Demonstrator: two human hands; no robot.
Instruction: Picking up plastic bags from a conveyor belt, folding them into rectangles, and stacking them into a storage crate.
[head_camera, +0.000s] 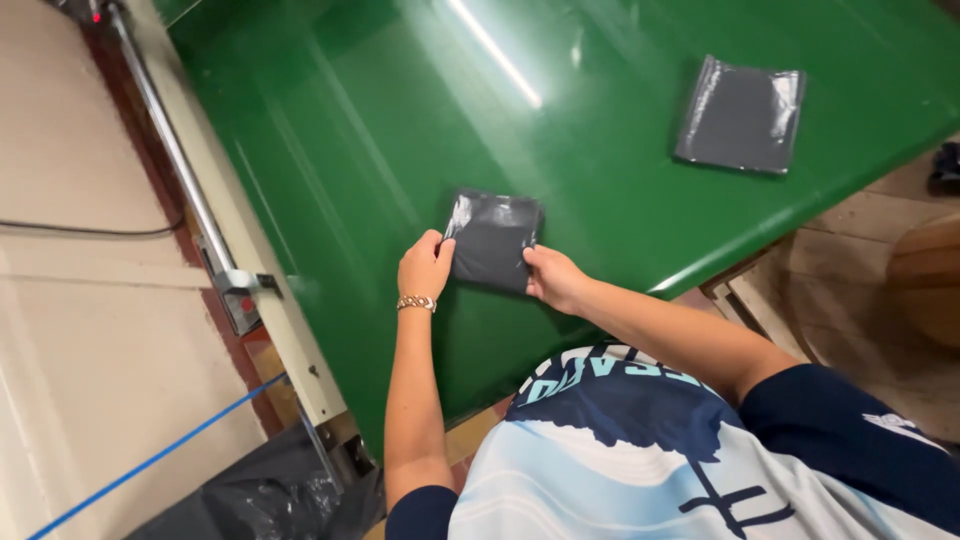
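We see a dark grey packet (493, 240), square and wrapped in shiny clear plastic, lying flat on the green desk (350, 150) at dead centre. Our left hand (426, 265) pinches its nine o'clock edge, our right hand (553, 277) grips the five o'clock corner. At two o'clock, well apart, lies a second grey packet (741, 115), glossy too.
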